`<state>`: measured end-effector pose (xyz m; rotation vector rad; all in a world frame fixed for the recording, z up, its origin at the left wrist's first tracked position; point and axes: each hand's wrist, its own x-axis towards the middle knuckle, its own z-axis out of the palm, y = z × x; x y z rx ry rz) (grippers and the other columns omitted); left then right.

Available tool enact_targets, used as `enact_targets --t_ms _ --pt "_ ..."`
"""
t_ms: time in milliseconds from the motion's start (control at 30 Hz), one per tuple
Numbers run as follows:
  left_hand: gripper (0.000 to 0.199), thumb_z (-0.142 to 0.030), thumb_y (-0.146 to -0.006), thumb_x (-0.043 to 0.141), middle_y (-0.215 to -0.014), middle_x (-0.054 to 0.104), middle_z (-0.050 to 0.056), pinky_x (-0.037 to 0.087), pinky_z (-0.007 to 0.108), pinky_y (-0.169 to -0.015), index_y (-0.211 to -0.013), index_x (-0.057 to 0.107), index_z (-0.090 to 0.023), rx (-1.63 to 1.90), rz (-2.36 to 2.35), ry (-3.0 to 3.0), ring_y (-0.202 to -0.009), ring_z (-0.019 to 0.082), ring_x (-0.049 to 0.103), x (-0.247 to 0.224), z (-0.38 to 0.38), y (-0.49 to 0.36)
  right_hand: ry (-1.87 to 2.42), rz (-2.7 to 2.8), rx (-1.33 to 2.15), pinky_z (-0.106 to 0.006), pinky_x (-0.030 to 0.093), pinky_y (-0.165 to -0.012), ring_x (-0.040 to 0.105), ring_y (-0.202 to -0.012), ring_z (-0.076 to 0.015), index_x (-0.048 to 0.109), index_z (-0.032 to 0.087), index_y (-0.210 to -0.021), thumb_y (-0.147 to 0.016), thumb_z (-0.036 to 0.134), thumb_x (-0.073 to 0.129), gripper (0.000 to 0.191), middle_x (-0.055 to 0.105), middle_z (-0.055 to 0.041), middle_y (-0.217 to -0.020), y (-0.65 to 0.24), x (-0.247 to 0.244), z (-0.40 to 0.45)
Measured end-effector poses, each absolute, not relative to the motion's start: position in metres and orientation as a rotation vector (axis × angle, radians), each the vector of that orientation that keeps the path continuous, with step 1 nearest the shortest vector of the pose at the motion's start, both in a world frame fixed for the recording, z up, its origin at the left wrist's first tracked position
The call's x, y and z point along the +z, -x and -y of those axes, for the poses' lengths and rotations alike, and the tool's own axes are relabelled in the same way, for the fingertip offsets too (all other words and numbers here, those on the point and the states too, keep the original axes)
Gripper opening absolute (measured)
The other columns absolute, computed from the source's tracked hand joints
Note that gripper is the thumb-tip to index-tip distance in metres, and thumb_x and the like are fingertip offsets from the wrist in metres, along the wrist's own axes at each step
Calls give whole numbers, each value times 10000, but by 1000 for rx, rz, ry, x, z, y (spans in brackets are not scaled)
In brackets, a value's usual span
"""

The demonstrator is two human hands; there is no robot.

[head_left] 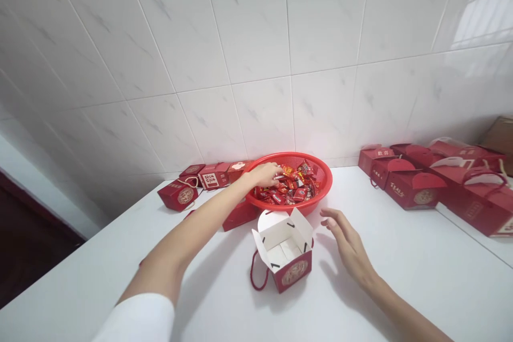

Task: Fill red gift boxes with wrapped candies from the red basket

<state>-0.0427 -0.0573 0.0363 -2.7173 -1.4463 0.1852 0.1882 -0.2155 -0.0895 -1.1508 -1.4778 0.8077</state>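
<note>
Above the white table (344,312) in the head view, the left hand (264,175) reaches among wrapped sweets (287,191) in the red basket (328,179); its grip cannot be told. Apart, the right hand (349,246), fingers loosely parted, hovers beside the open-topped box (285,256) before the basket.

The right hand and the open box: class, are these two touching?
Apart. The head view shows a strip of white tabletop between the right hand and the open box.
</note>
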Motion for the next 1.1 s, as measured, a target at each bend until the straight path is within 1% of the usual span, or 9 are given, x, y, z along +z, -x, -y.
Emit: enact_targets --t_ms 133,233,300,400,500,667,800,967,1100 --pt "703 -226 -736 784 -1471 497 184 444 445 -1064 -1398 550 -203 284 1534 2650 -1320 376 520 14 16 14 1197 1545 814 -389 519 -893 657 -1022 -267 610 235 -1137 -966 578 412 431 688 -108 -1149 -179 -104 218" --pt "791 -182 -674 800 -1500 471 179 387 482 -1126 -1415 529 -230 317 1578 2637 -1383 384 455 2 -1 3 1161 1663 810 -383 517 -852 664 -926 -246 600 222 -1126 -978 530 403 394 692 -103 -1069 -174 -113 216" --pt "810 -180 -660 786 -1491 481 181 395 494 -1120 -1424 520 -237 316 1617 2643 -1373 388 468 -4 -10 0 1131 1711 810 -375 518 -815 661 -872 -231 592 212 -1096 -980 486 401 354 684 -98 -1036 -172 -118 213" --pt "789 -197 -669 754 -1482 485 203 436 507 -1072 -1423 522 -219 264 1694 2663 -1315 407 525 -11 -20 0 1110 1738 801 -365 520 -784 653 -822 -209 585 208 -1072 -975 419 408 292 661 -87 -1029 -171 -123 208" --pt "681 -188 -675 739 -1409 566 197 436 479 -1056 -1338 586 -200 155 1776 2702 -1274 392 559 -14 -30 5 1099 1738 793 -352 521 -780 654 -803 -192 582 205 -1055 -969 377 411 258 637 -84 -1051 -170 -125 205" --pt "355 -357 -752 687 -1185 707 120 487 363 -921 -1063 678 -186 -154 1944 2848 -1147 330 622 -8 -36 22 1099 1733 791 -347 522 -766 658 -801 -193 591 199 -1013 -961 353 401 249 628 -90 -1054 -171 -123 202" --pt "287 -413 -671 748 -910 732 51 497 309 -776 -813 679 -172 -447 2027 3068 -942 285 669 4 -23 37 1103 1735 791 -353 521 -759 648 -771 -188 589 197 -967 -941 322 407 222 628 -96 -1058 -171 -122 203" --pt "435 -442 -632 839 -906 739 57 521 312 -760 -926 696 -155 -869 2094 3288 -859 232 691 17 5 47 1109 1716 783 -364 527 -737 645 -748 -191 594 198 -948 -928 332 423 218 636 -103 -1051 -171 -121 203" --pt "508 -502 -694 829 -945 756 97 554 333 -783 -1028 693 -145 -1110 2202 3331 -812 217 724 21 26 49 1092 1684 793 -358 534 -717 658 -731 -189 596 202 -948 -922 364 440 226 642 -95 -1021 -173 -118 203"
